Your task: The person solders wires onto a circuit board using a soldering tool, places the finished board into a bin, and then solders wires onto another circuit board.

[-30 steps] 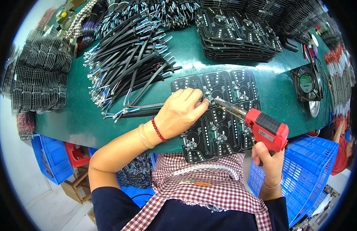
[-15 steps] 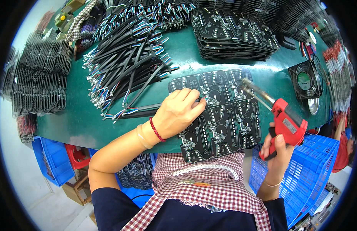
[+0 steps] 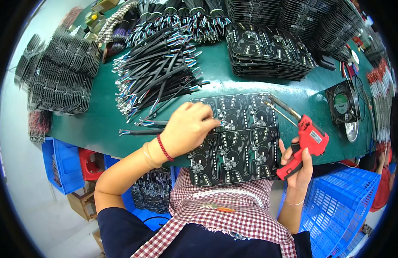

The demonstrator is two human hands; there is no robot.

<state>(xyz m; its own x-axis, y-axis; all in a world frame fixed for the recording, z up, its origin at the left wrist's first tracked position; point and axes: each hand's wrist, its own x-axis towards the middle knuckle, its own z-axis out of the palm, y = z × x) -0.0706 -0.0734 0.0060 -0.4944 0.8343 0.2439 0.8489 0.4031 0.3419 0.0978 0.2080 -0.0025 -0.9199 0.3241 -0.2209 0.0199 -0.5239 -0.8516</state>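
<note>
A black circuit board panel [image 3: 239,142] lies on the green table [image 3: 100,124] in front of me. My left hand [image 3: 188,129] rests on its upper left part, fingers pinched on a thin black wire [image 3: 138,132] at the board. My right hand [image 3: 298,165] grips a red soldering gun [image 3: 304,144] just right of the panel. Its metal tip points up and left, above the panel's top right corner.
A heap of black cables with coloured ends [image 3: 160,77] lies behind my left hand. Stacked black boards [image 3: 267,51] sit at the back right, more parts [image 3: 57,81] at the left. A small fan [image 3: 343,105] stands right. Blue crates [image 3: 340,206] are below the table.
The soldering gun has swung away from my left fingertips to the right and now points at the panel's top right corner. My left hand has stayed on the board.
</note>
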